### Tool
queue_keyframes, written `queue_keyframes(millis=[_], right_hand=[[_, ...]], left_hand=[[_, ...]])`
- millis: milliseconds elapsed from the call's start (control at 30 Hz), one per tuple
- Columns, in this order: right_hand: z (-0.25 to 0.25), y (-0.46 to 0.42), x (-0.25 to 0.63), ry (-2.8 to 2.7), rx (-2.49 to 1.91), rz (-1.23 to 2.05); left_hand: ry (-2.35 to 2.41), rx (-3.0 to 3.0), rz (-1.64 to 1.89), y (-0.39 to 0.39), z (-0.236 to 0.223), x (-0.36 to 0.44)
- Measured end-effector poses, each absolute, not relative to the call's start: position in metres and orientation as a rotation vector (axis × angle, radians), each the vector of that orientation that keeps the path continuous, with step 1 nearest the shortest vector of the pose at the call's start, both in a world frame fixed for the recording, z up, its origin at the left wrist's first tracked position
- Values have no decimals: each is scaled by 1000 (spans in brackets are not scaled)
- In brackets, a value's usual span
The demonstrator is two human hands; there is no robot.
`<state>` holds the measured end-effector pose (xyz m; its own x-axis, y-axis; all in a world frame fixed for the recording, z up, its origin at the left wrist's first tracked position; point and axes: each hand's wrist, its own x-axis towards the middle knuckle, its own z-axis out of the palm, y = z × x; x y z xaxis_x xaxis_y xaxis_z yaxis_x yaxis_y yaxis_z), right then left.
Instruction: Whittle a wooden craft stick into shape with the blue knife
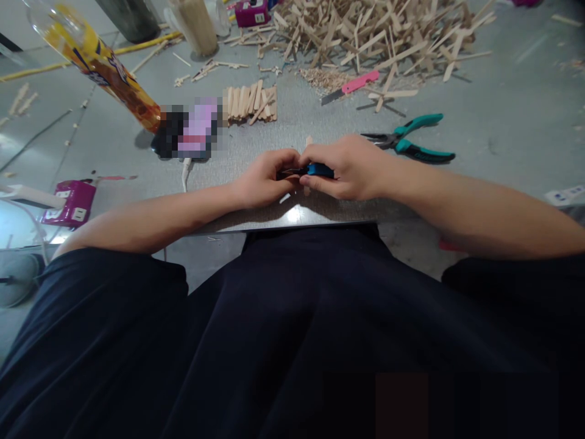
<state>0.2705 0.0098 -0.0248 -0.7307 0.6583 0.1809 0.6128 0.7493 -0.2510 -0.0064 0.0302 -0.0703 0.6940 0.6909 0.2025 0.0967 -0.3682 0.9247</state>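
Observation:
Both hands meet near the table's front edge. My right hand [350, 166] is closed round a small blue-handled tool [321, 170], whose dark metal end points left; its exact kind is mostly hidden by fingers. My left hand [262, 177] is closed at that metal end, thumb and fingers pinching it. A pale wooden stick [309, 141] pokes up just behind the right fingertips. To the right of that hand lie teal-handled long-nose pliers [402, 139], jaws towards it.
A big heap of wooden sticks [384, 30] covers the back. Nearer are a pink-handled saw [361, 82], a row of short sticks [249, 102] and a phone [197, 128] on a cable. A drink bottle [114, 73] leans at left, beyond a purple power socket [75, 202].

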Motion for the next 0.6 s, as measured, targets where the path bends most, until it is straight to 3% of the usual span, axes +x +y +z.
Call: queue_keyframes(millis=[600], right_hand=[[-23, 9, 269, -2723, -1062, 258]], left_hand=[[641, 1879, 700, 32, -72, -8]])
